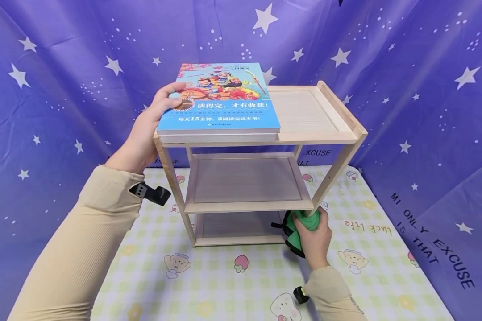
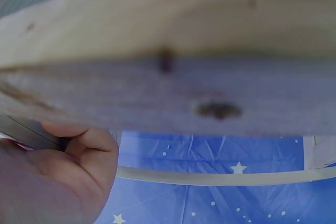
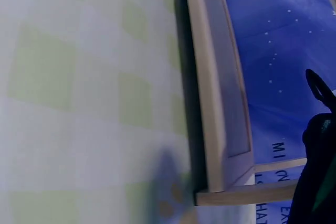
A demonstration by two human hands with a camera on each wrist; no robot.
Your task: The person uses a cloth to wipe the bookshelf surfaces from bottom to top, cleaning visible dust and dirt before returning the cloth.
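A blue picture book (image 1: 225, 113) with Chinese lettering lies on another book on the top tier of a three-tier wooden rack (image 1: 249, 207). My left hand (image 1: 150, 118) grips the books' left side, fingertips on the cover. In the left wrist view a blurred wooden bar (image 2: 168, 93) crosses in front of that hand (image 2: 68, 182). My right hand (image 1: 316, 236) holds a bunched green cloth (image 1: 308, 220) with black edging against the rack's right front leg, below the middle tier. Dark edging and a loop of the cloth (image 3: 310, 156) show in the right wrist view.
The rack stands on a table with a checked, cartoon-printed cloth (image 1: 241, 290). Purple curtains (image 1: 80, 89) with white stars hang behind and at the sides. The middle shelf (image 1: 245, 180) and bottom shelf (image 1: 241, 227) sit under the books.
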